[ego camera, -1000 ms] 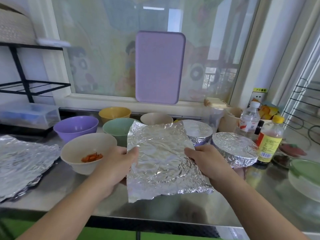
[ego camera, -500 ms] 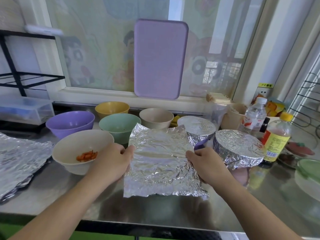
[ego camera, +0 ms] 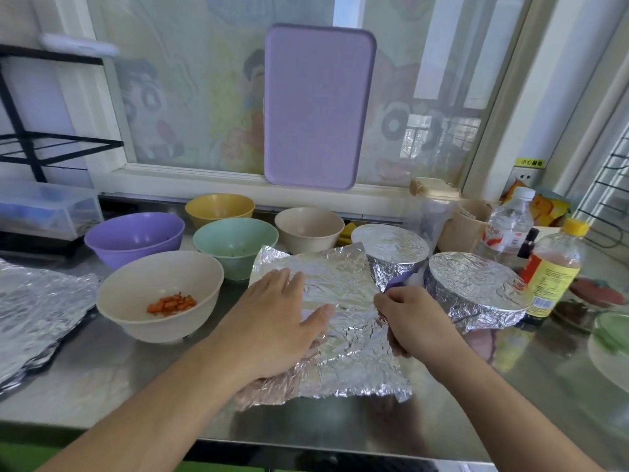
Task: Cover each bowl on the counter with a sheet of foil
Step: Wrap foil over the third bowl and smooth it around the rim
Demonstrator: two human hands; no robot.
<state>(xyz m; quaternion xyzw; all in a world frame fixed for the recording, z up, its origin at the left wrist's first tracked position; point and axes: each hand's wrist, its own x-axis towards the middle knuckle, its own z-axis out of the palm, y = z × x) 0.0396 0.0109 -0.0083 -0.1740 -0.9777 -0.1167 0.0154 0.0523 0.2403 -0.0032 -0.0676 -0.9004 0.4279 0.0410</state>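
- Steel table point(ego camera: 102, 379) beneath a window is crowded with bowls.
- Foil sheet point(ego camera: 340, 301) is laid over a hidden bowl, centre front.
- Left hand point(ego camera: 282, 321) is spread flat on the sheet.
- Its right edge is pinched by the right hand point(ego camera: 405, 318).

free: front counter strip point(ego camera: 102, 376) | blocked: bowls point(ego camera: 235, 247) behind, bottles point(ego camera: 551, 267) right

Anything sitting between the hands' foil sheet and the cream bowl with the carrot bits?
Nothing visible. The foil sheet, under the left hand and gripped by the right hand, lies just right of the cream bowl; only bare counter separates them.
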